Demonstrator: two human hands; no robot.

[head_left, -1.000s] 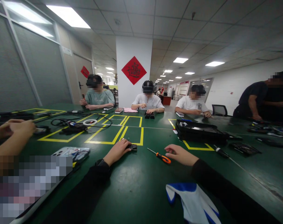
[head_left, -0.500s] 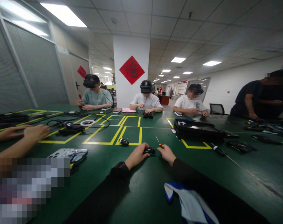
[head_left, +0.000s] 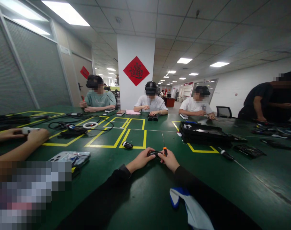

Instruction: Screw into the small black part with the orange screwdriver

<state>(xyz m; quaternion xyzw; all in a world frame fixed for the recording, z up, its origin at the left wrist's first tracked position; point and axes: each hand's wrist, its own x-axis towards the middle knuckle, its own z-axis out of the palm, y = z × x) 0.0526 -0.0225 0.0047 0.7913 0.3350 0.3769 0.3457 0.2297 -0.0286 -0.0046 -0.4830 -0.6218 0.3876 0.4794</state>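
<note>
My left hand [head_left: 141, 158] is closed around a small dark piece [head_left: 155, 153] just above the green table. Fingers cover much of this piece, and its exact kind is unclear. In my right hand [head_left: 171, 161] is a screwdriver [head_left: 164, 150] with an orange and black handle, its thin shaft pointing up and away. Fingers of that same hand also touch the right end of the dark piece. To the left lies a short black cylinder with a white end [head_left: 127, 145].
A long black tray-like casing [head_left: 202, 132] stands at right, near a black-handled tool [head_left: 226, 155]. A white and blue cloth [head_left: 195, 204] lies by my right sleeve. At left, a co-worker's hands [head_left: 37, 137] hold a pale object, beside a grey case [head_left: 71, 157] and cables [head_left: 73, 129].
My right hand has moved left with the screwdriver and met the dark piece in my left hand. The screwdriver is more upright. At left, a pale object now shows between the co-worker's hands.
</note>
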